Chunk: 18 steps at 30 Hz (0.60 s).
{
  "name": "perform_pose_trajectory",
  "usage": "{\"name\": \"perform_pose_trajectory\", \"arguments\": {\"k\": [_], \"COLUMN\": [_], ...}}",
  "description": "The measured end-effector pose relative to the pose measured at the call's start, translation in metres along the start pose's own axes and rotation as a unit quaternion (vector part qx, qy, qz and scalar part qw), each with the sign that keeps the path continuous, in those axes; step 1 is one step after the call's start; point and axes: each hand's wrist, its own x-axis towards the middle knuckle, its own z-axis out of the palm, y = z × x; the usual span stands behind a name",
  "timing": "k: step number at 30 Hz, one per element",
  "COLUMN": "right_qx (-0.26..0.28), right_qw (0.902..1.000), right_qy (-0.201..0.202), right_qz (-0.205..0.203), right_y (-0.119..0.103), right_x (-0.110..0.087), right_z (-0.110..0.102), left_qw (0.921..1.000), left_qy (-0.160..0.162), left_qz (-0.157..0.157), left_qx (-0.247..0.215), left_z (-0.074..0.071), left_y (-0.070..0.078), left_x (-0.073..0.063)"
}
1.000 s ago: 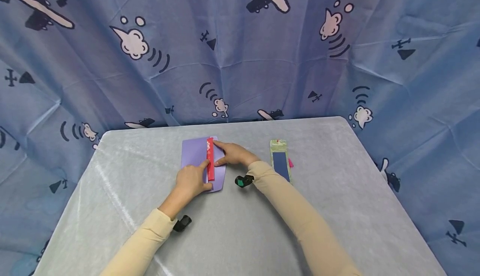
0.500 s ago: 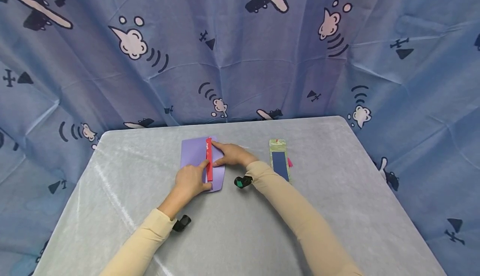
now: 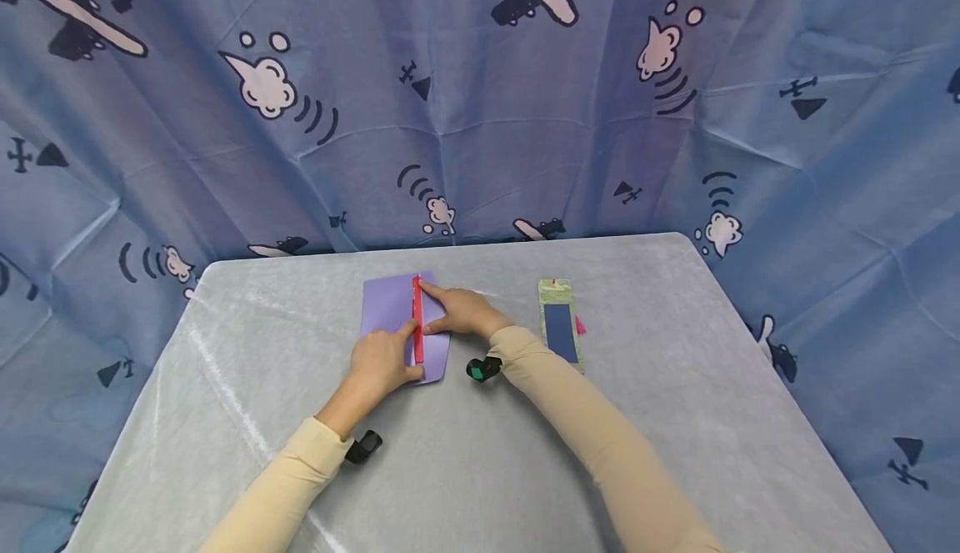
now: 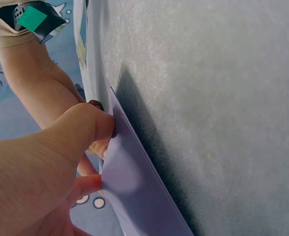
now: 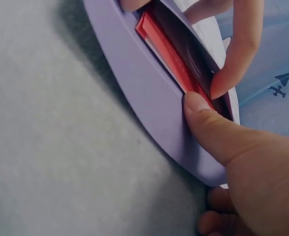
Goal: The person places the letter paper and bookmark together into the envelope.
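A flat purple folder (image 3: 386, 307) lies on the table, its middle slit bulged apart in the right wrist view. A red printed packet (image 3: 417, 344) sits lengthwise in that slit, showing as a narrow strip from above; the rest of it is hidden inside. My left hand (image 3: 381, 361) grips the folder's near part, thumb at the near edge and forefinger touching the red strip. My right hand (image 3: 467, 311) is on the folder's right half; its thumb (image 5: 203, 110) presses on the packet's edge, the forefinger bent in opposite it.
A green-edged flat pack (image 3: 556, 291) with a dark blue panel and a pink tassel (image 3: 581, 325) lies right of the folder, partly behind the right sleeve. The grey-covered table (image 3: 465, 470) ends at a blue patterned curtain (image 3: 480, 161).
The red packet's visible strip has become narrower. My right hand has shifted slightly left, and my left hand has stayed nearly in place.
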Motion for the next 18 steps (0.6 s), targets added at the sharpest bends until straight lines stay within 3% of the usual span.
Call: {"name": "perform_pose_trajectory", "arguments": {"k": [18], "right_qx": [0.033], "right_qw": [0.9993], "right_qy": [0.015], "right_qz": [0.001], "right_y": [-0.0006], "right_x": [-0.0054], "right_z": [-0.0004], "left_qw": [1.0000], "left_qy": [0.003], "left_qz": [0.002], "left_qx": [0.001], "left_z": [0.0011], "left_y": [0.0001], "left_x": [-0.0009]}}
